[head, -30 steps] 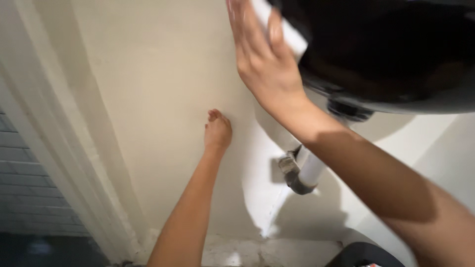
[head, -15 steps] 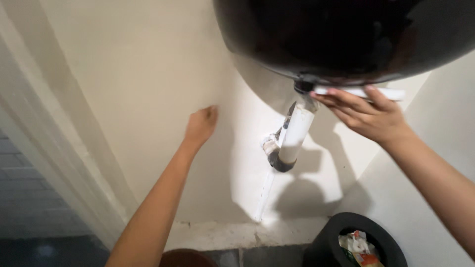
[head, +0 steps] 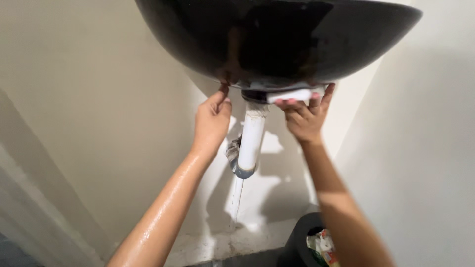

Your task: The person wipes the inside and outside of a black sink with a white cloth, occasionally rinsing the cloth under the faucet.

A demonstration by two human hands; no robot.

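I look up at the underside of a glossy black basin (head: 277,34) mounted on a cream wall. A white drain pipe (head: 251,141) drops from its bottom to a grey elbow joint (head: 236,160). My right hand (head: 304,116) presses a flat white sponge block (head: 292,95) against the basin's underside just right of the drain. My left hand (head: 212,118) reaches up on the pipe's left, its fingertips touching the black bowl, with nothing in it. My left forearm looks wet.
A black waste bin (head: 302,242) with crumpled wrappers stands on the floor at the lower right, beside the right wall (head: 425,148). The cream back wall (head: 99,113) meets a rough grey floor edge (head: 217,244) below the pipe.
The view has swung under the basin. My right hand carried the white block from the bowl's side to the drain. My left hand rose from the wall to the bowl's underside.
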